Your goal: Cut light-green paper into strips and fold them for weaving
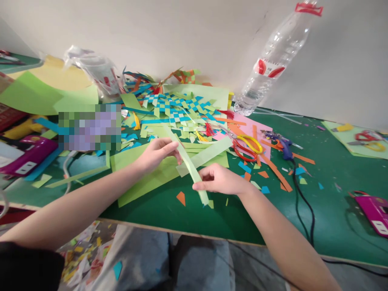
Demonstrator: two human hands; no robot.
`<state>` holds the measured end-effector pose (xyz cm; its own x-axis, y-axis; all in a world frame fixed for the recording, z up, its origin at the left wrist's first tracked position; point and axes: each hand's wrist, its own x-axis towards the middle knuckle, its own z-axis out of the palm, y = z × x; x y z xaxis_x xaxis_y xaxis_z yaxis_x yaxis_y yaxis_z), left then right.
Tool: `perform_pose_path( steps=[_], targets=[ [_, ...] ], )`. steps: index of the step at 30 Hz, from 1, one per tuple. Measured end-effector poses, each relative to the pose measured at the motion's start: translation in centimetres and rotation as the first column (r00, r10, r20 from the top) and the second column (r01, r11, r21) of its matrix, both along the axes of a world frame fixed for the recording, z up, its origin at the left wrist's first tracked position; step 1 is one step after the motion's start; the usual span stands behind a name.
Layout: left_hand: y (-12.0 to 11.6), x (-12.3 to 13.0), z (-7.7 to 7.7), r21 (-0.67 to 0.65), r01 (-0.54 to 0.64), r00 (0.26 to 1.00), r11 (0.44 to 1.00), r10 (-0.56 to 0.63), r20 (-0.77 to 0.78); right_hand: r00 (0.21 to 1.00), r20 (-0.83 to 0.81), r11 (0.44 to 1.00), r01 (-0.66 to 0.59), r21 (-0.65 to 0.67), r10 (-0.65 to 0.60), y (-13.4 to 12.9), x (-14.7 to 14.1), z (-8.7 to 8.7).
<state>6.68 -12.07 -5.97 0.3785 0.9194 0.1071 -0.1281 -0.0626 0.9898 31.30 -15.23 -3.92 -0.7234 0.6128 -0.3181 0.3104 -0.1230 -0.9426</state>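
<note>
A long pale green paper strip runs slantwise between my two hands, above the green table. My left hand pinches it near its upper part, fingers closed. Lower down, my right hand grips the same strip between thumb and fingers, near its bottom end. Behind it another pale strip crosses at an angle, over green paper sheets. Just beyond my right hand rest scissors with red and yellow handles. Woven blue and green paper pieces lie heaped further back.
A plastic bottle stands by the wall. On the right are a blue glue gun with a black cord, more scissors and a purple box. A bagged cup and a purple device stand left. Paper scraps litter the table.
</note>
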Motion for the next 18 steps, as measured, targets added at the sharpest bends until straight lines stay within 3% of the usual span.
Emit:
perform_pose_path(
  steps=[4, 9, 12, 18],
  targets=[
    [-0.1, 0.0, 0.1, 0.039, 0.036, 0.999, 0.999, -0.036, -0.017, 0.966, -0.143, 0.976, 0.209, -0.064, -0.216, 0.2, -0.2, -0.4],
    [-0.6, 0.3, 0.7, 0.214, 0.072, 0.952, 0.974, -0.003, -0.305, 0.886, -0.310, 0.939, 0.323, -0.118, -0.344, 0.2, -0.5, -0.4],
    [-1.1, 0.4, 1.0, 0.326, 0.184, 0.898, 0.927, -0.024, -0.440, 0.854, -0.355, 0.923, 0.376, -0.085, -0.381, 0.1, -0.8, -0.5],
    [-1.6, 0.6, 1.1, 0.524, 0.366, 0.849, 0.769, -0.045, -0.527, 0.800, -0.371, 0.866, 0.499, -0.023, -0.471, -0.2, -1.4, -1.1]
  ],
)
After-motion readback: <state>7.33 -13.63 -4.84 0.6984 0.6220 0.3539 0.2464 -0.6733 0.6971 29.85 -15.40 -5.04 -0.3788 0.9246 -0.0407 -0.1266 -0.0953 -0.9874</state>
